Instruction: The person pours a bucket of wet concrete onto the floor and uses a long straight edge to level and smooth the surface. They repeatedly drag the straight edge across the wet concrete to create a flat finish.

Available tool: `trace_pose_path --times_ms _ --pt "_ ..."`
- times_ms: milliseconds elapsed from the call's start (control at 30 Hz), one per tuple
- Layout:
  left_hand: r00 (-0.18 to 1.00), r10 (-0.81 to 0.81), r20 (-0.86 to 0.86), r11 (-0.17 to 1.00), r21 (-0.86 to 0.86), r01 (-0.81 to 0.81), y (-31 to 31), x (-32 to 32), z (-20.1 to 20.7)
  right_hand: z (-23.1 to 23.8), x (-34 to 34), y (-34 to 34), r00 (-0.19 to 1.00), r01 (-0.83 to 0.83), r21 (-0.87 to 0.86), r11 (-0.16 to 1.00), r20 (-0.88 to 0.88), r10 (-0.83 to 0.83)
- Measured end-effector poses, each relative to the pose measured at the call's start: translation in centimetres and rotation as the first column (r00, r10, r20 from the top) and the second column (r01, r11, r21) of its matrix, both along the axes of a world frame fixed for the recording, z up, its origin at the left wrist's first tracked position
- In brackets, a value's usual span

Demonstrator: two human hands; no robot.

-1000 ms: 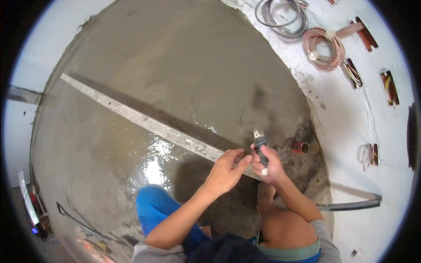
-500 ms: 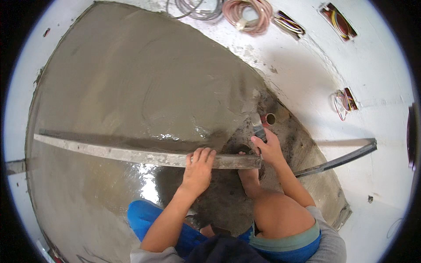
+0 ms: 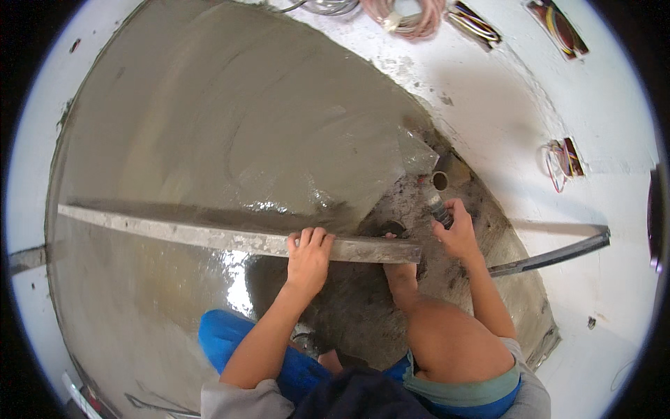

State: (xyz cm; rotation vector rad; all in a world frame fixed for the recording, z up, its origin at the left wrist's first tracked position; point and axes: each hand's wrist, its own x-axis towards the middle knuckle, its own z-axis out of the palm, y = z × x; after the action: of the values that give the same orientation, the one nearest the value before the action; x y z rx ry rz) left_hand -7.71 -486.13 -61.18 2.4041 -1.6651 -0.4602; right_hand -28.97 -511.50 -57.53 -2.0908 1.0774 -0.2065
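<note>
I curl left fingers [image 3: 317, 236] over straightedge [image 3: 174, 232], pinch putty knife [image 3: 439, 210] in right fingers [image 3: 456, 204], pipe stub [image 3: 440, 181] just beyond. Seemingly trimming wet screed [image 3: 293, 133]; next needs light touch.

Floor [image 3: 209, 119]: wet grey screed, rough toward right edge

Surface smooth and grey over the far and left portions, glossy near the middle. Dark, uneven patch [image 3: 485, 213] noted against the right edge, with an open pipe [image 3: 440, 181] set in it, just beside that edge. A dark round hole [image 3: 396, 227] lies farther in from the edge. A long grey bar [image 3: 202, 236] spans from near the left edge to the patch; contact along its length cannot be confirmed. Thin dark frame [image 3: 162, 406], partly cut off, toward the near left corner.
</note>
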Motion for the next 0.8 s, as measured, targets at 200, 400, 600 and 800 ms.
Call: trace_pose_path --times_ms 200,400,600,800 --pt "0.996 -0.086 0.031 0.995 0.056 0.084 0.3 0.5 0.4 0.0 3.5 -1.4 0.922 -0.327 0.216 0.92 -0.141 0.361" --pt "0.992 -0.125 -0.037 0.992 0.024 0.126 0.6 0.5 1.2 0.2 7.6 -0.2 0.737 -0.583 0.303 0.754 -0.195 0.647" --pt "0.979 -0.159 -0.131 0.987 0.005 0.161 1.2 1.2 0.9 -0.7 9.1 -0.5 0.554 -0.648 0.461 0.606 -0.261 0.791" --pt "0.977 -0.151 -0.15 0.988 -0.009 0.151 0.5 1.4 2.2 -3.4 8.6 0.1 0.456 -0.659 0.559 0.503 -0.234 0.859"
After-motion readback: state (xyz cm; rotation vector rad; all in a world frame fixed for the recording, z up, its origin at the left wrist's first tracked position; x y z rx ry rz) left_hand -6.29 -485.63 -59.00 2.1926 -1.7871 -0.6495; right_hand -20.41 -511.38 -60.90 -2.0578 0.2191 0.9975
